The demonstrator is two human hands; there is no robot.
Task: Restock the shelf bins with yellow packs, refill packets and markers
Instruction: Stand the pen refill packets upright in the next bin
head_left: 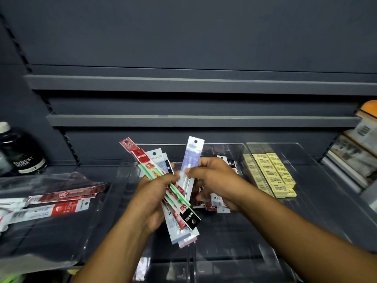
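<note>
My left hand [155,199] grips a fanned bundle of refill packets [152,162], red, white and black, above the middle clear bin [214,231]. My right hand [212,178] pinches one pale blue and white refill packet [191,158] beside that bundle, its hang-hole end pointing up. More small packets [216,203] lie in the middle bin under my right hand. Yellow packs [273,174] sit in rows in the right clear bin [318,180]. No markers are in sight.
A clear tray [51,231] at the left holds several red and white refill packets [61,201]. A dark bottle [22,152] stands at the far left. Boxed goods [359,144] line the right edge. Grey shelf rails [204,119] run behind the bins.
</note>
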